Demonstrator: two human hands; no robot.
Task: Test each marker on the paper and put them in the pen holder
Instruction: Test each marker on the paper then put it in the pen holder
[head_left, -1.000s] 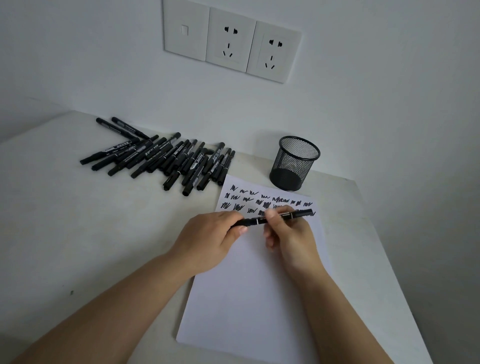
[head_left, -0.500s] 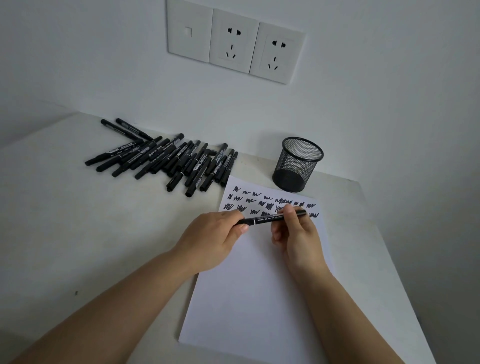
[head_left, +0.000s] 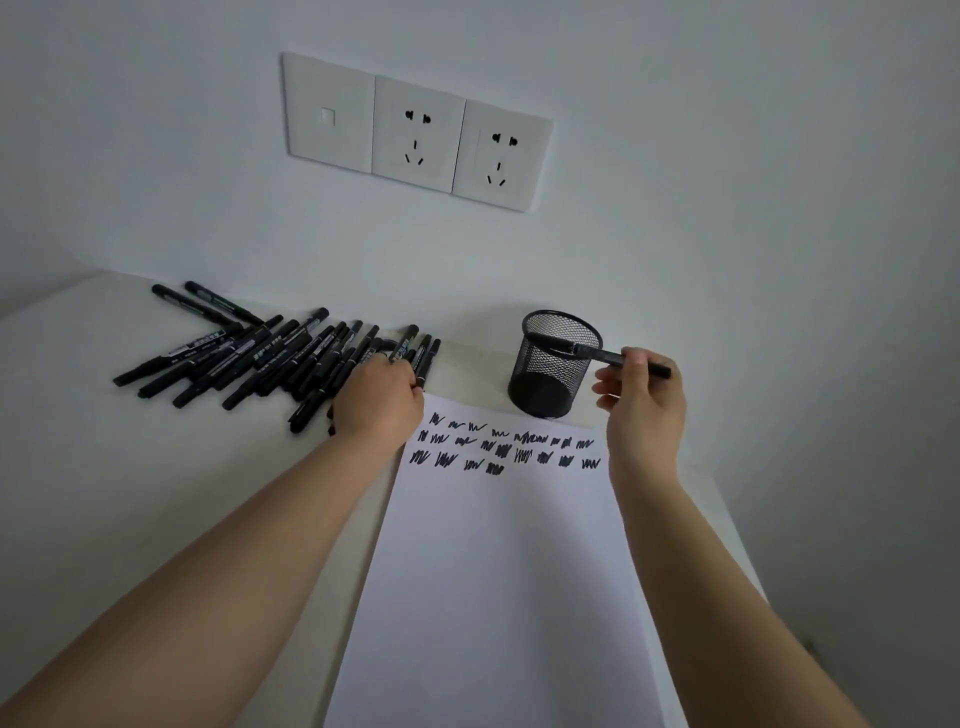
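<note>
My right hand (head_left: 641, 410) pinches a black marker (head_left: 602, 356) and holds it level, its left end over the rim of the black mesh pen holder (head_left: 553, 366). The holder looks empty inside. My left hand (head_left: 376, 400) rests on the right end of the pile of black markers (head_left: 270, 356) at the back left of the table; its fingers are over the markers and I cannot see whether they grip one. The white paper (head_left: 498, 571) lies between my arms, with several black scribbles (head_left: 506, 449) along its top.
The white table (head_left: 130, 493) ends at a wall behind the holder and pile. A switch and two sockets (head_left: 415, 132) sit on that wall. The table's right edge runs just past my right forearm.
Both hands held one marker above the paper. Now my right hand has carried it up to the holder's rim and my left hand has let go and moved to the pile.
</note>
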